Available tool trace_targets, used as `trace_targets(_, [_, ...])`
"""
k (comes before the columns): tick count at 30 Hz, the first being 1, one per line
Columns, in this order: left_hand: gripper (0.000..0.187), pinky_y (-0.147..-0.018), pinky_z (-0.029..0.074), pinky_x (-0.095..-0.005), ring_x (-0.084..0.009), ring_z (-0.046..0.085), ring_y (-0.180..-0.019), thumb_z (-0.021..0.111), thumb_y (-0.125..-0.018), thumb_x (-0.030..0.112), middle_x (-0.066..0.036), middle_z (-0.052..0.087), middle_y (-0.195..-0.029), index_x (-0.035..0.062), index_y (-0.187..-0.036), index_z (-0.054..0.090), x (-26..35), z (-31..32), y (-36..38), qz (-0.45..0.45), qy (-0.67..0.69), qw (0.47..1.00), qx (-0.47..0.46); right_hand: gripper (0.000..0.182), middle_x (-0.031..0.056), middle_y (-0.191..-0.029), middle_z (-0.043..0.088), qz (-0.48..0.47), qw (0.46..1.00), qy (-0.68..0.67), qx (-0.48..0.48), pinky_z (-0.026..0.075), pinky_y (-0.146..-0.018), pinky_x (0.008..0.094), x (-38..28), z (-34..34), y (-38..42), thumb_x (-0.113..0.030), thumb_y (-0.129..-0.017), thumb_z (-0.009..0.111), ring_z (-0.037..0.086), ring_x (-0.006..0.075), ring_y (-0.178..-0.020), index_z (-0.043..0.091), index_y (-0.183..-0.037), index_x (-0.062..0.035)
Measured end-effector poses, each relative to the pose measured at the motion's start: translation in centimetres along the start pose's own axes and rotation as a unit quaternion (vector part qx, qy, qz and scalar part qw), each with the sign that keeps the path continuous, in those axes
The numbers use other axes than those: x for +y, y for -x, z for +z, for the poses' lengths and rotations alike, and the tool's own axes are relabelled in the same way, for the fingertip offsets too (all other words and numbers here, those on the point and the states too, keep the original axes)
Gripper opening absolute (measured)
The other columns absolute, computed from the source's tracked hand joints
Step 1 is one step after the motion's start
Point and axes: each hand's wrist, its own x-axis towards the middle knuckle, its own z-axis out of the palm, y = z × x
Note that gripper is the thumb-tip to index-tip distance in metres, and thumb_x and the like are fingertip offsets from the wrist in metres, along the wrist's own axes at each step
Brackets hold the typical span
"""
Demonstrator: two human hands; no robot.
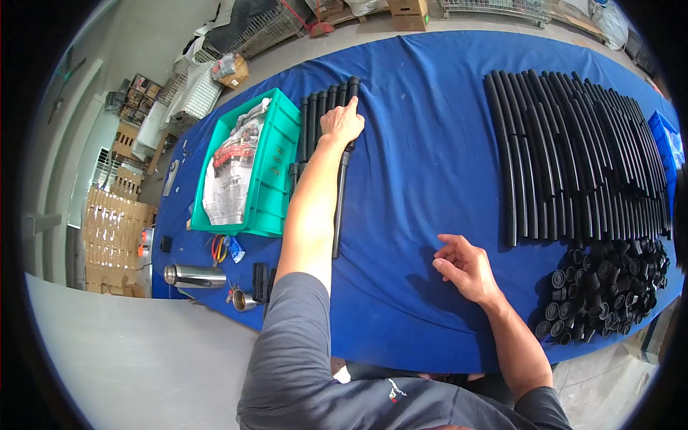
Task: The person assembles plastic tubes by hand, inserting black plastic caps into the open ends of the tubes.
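Observation:
My left hand (342, 125) reaches over a row of black tubes with wider capped ends beside the green crate. Its index finger stretches along the rightmost black tube (354, 86), near the capped end. The other fingers curl down onto that tube, partly hidden under the hand. Below the wrist, another black tube (340, 215) lies lengthwise, partly covered by my forearm. My right hand (466, 269) hovers over the blue cloth with nothing in it, its fingers loosely bent and apart.
A green crate (276, 161) holding newspaper stands left. On the right lie many stacked black tubes (566, 158), with a pile of black caps (609, 287) below. A steel flask (197, 276) and metal cup (244, 299) sit at lower left. A blue bin (663, 143) borders the far right.

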Motion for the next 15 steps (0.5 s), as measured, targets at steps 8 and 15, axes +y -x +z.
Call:
trace_targets(8, [0.058, -0.097, 0.056, -0.0481, -0.0359, 0.072, -0.109, 0.054, -0.094, 0.033, -0.019, 0.075, -0.115, 0.0245, -0.151, 0.051, 0.0, 0.9, 0.2, 0.0, -0.033, 0.999, 0.0, 0.04, 0.0151, -0.094, 0.074, 0.014, 1.0, 0.0, -0.002, 0.059, -0.066, 0.0288, -0.1, 0.0, 0.1, -0.012, -0.095, 0.072, 0.072, 0.014, -0.074, 0.06, -0.127, 0.0081])
trace_targets(15, [0.066, -0.091, 0.058, -0.0516, -0.0388, 0.073, -0.105, 0.059, -0.096, 0.049, -0.022, 0.075, -0.11, 0.0212, -0.154, 0.044, 1.2, -0.6, 1.3, 0.014, -0.067, 0.998, -0.004, 0.037, 0.0164, -0.09, 0.075, -0.004, 1.0, 0.017, 0.009, 0.059, -0.071, 0.0327, -0.2, 0.0, 0.2, -0.016, -0.095, 0.073, 0.074, 0.0199, -0.079, 0.064, -0.123, 0.0064])
